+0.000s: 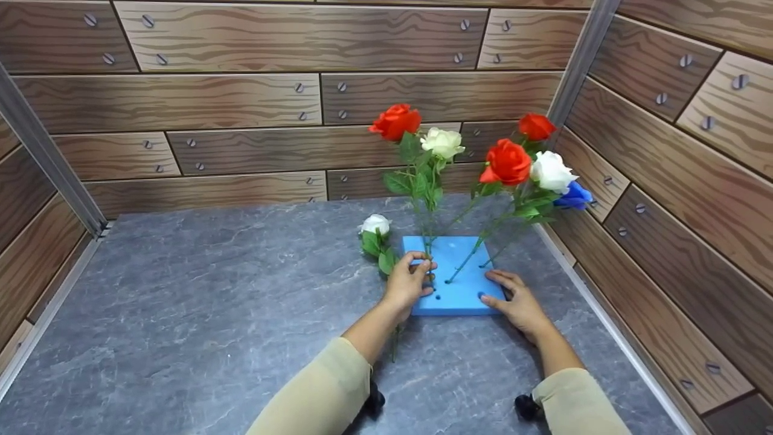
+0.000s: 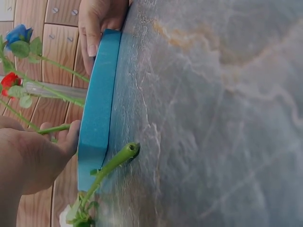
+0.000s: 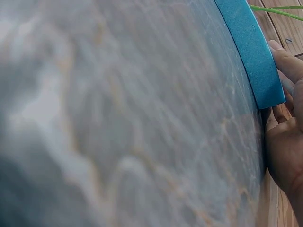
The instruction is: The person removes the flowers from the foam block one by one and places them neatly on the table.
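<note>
Pinching a stem point(image 2: 56, 128) with the left hand point(image 1: 407, 284) while resting the right hand point(image 1: 518, 304), loosely spread, against the blue block point(image 1: 464, 302) between both. Might tip the block by tugging stems sideways, or snag the loose white rose point(image 1: 375, 225) beside the left hand. Note, beyond the hands, red roses point(image 1: 508, 162), a taller white rose point(image 1: 552, 172) and a blue flower point(image 1: 574, 196), seemingly rooted in the block's holes point(image 1: 448, 281).

Flowers point(image 1: 506, 162) stand in a block point(image 1: 465, 304) on the table point(image 1: 211, 302), a rose point(image 1: 375, 225) lying left.
</note>
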A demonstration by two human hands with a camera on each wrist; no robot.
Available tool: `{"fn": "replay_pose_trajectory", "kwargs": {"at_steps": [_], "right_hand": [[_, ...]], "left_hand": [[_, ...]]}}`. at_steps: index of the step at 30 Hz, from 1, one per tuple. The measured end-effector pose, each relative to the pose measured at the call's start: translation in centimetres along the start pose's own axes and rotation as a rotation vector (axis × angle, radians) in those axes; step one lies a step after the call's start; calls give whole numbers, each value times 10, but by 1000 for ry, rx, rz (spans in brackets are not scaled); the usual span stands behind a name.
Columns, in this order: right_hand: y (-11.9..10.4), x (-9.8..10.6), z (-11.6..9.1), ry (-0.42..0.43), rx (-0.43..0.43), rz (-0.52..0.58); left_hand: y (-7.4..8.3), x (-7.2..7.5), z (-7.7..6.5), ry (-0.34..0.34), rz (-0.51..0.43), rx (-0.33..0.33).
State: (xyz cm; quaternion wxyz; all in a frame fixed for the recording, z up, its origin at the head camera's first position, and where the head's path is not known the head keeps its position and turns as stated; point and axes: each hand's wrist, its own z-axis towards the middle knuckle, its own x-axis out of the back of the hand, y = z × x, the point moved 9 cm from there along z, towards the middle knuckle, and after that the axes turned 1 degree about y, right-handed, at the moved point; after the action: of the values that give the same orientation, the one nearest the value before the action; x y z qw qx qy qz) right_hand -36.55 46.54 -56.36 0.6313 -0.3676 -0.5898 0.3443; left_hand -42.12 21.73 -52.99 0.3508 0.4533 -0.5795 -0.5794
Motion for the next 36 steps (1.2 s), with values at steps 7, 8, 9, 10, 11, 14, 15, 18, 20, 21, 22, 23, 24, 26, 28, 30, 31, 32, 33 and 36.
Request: {"fn": "replay_pose_trajectory", "kwargs": {"at_steps": [7,8,9,10,11,14,15,18,20,21,22,23,24,26,28,30,31,32,33,36], "right_hand": [[-2,-1,0,-5,2,29],[-2,-1,0,-4,0,31],[-2,-1,0,-3,0,30],[-2,-1,0,-2,0,29],[-2,-1,0,0,1,25],[-2,-1,0,4,3,15],[-3,-1,0,5,5,12],[-2,0,1,5,5,8],[-2,-1,1,6,5,10],[-2,-1,1,6,5,13],[-2,-1,1,6,5,15],[-2,-1,1,6,6,15],[-3,-1,1,6,7,17],[-3,-1,1,5,7,18],[-3,-1,1,6,7,16],[-3,-1,1,6,5,12],[-2,-1,1,5,4,6],[-1,-1,1,6,0,3],[-1,-1,1,7,-3,-1],[1,0,1,-1,-11,-12]], "left_hand": [[-1,1,-1,11,-25,-21],[-1,1,-1,12,-25,-23],[0,1,-2,15,-23,-26],[0,1,-2,17,-22,-28],[0,1,-2,17,-20,-28],[2,2,-2,19,-13,-28],[2,2,-2,20,-13,-26],[3,2,-2,22,-14,-29],[5,2,-2,25,-12,-37],[5,2,-2,27,-11,-41],[6,1,-2,27,-6,-50],[7,1,-2,28,-4,-58],[8,1,-2,28,-1,-66],[9,1,-2,31,-2,-77],[10,1,-2,33,-3,-86],[12,1,-2,35,-2,-94],[13,1,-3,37,-1,-98],[14,1,-3,37,1,-101],[15,1,-3,39,6,-105],[19,2,-5,49,23,-122]]}}
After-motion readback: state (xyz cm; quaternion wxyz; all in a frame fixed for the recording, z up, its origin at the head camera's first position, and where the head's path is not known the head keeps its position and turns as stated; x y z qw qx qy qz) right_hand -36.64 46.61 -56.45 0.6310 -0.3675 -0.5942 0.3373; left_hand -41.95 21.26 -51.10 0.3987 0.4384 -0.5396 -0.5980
